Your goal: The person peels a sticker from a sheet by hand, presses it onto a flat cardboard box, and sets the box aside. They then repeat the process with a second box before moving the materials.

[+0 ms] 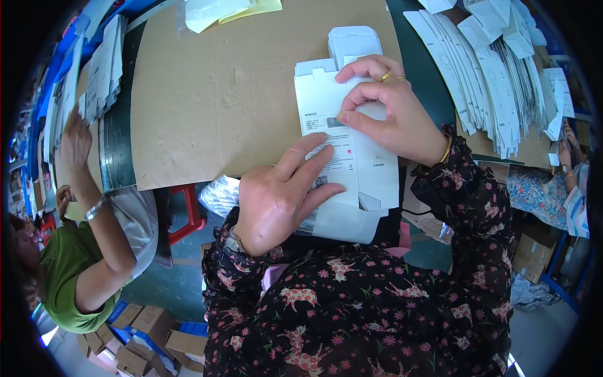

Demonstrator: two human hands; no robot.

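A flattened white carton with printed text lies at the near edge of the table, its end flaps pointing away from me and its near part overhanging my lap. My left hand rests on the carton's left side, fingers stretched out and holding it down. Over the upper part is my right hand, thumb and index finger brought together in a pinch at a small silver-grey sticker on the printed face. Its other fingers curl above the carton; whether the sticker is fully stuck down I cannot tell.
Brown cardboard covers the table. Stacks of flat white cartons lie at the right, others at the far left. Yellow paper sits at the back. A co-worker in green reaches in at left, near a red stool.
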